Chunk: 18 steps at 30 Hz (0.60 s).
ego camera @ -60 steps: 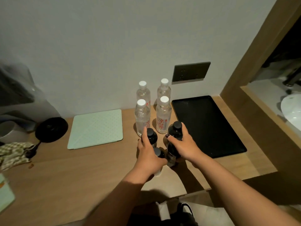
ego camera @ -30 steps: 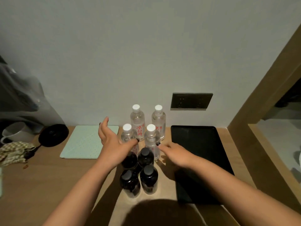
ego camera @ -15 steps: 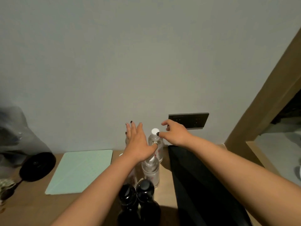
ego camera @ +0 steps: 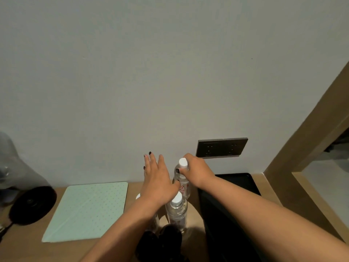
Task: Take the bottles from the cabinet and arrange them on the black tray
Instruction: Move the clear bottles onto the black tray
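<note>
Your right hand [ego camera: 196, 172] is wrapped around the neck of the rear clear bottle [ego camera: 182, 178], just under its white cap, with the fingers [ego camera: 178, 170] closed on it. That bottle stands upright on the worktop [ego camera: 113, 246], close to the wall and just left of the black tray [ego camera: 238, 181]. Its long axis is vertical, so the carry is a short one: lift it straight up and move it sideways to your right, over the tray's near edge.

Your left hand [ego camera: 156, 183] is spread open, palm down, holding nothing. It hovers over the left pair of clear bottles; from this angle it probably hides the rear left one, and only a sliver of white cap [ego camera: 138, 196] shows beside your wrist. The front clear bottle [ego camera: 177, 210] stands upright just below your left thumb. Two dark bottles [ego camera: 162, 241] sit nearest to you, at the bottom of the view.

No bottle can be seen on the tray's visible surface, so the arranging looks barely begun. Your right hand is the nearer one to the tray. Watch the front clear bottle as you swing across; it stands close to the one you hold.
</note>
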Motion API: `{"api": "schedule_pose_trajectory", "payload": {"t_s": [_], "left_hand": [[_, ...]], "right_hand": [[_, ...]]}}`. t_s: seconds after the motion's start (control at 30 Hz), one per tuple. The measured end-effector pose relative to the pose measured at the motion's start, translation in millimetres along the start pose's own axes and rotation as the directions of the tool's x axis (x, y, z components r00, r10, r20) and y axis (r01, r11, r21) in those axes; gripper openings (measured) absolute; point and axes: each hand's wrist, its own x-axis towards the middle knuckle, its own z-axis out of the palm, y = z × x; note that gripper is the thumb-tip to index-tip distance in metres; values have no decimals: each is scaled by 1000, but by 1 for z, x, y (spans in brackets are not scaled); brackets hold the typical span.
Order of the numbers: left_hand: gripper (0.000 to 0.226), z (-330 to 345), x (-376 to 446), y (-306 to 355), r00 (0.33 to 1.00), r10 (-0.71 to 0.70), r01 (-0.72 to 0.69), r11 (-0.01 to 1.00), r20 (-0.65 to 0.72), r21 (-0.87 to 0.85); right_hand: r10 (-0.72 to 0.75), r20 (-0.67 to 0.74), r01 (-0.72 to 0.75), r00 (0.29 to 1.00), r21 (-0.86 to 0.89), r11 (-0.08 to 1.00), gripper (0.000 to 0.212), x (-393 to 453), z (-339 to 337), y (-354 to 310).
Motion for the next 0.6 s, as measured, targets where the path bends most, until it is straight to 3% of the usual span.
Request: {"api": "schedule_pose_trajectory", "payload": {"t_s": [0.17, 0.3, 0.6], "left_hand": [[91, -5, -4, 10, 999, -13, 12, 1000, -33, -21], [82, -4, -10, 26, 993, 62, -63, 998, -97, -7], [77, 18, -11, 69, 976, 218, -217, 973, 7, -72]], "right_hand": [[18, -10, -17, 1000, 78, 997, 25, -11, -14, 14], [2, -45, 5, 999, 169, 986, 26, -25, -37, 24], [-93, -67, 99, 993, 100, 990, 30, -34, -102, 45]]}}
